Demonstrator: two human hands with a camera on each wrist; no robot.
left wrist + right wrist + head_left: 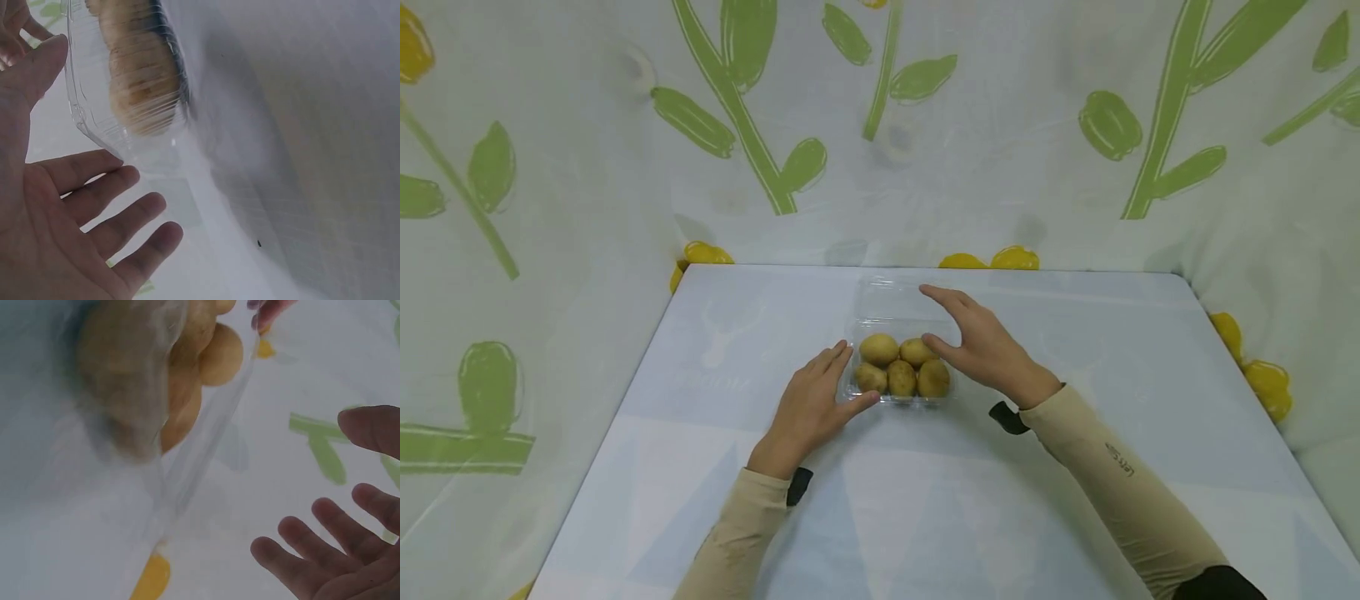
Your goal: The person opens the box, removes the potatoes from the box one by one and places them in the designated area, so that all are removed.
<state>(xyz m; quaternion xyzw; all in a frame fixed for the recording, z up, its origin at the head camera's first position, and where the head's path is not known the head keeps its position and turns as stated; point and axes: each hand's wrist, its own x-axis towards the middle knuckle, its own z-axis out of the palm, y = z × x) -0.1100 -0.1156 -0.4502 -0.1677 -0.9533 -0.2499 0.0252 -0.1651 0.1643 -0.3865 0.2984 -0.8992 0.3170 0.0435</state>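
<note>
Several yellow-brown potatoes (901, 378) lie in two rows inside a clear plastic clamshell box (917, 402). Its transparent lid (887, 297) is laid back toward the far edge of the table. At the box's left side is my left hand (812, 408), fingers spread, with the thumb at the near left corner. In the left wrist view, thumb and fingertips are right at the clear plastic rim (78, 115). Over the right side hovers my right hand (988, 346), fingers extended and thumb apart, overlapping one potato. The right wrist view shows nothing between its fingers (300, 540).
The box stands on a white and pale blue table (880, 517), near its far edge. Behind and beside the table hangs a whitish cloth (1000, 150) with green leaves and yellow flowers. Black straps (1009, 418) show at both wrists.
</note>
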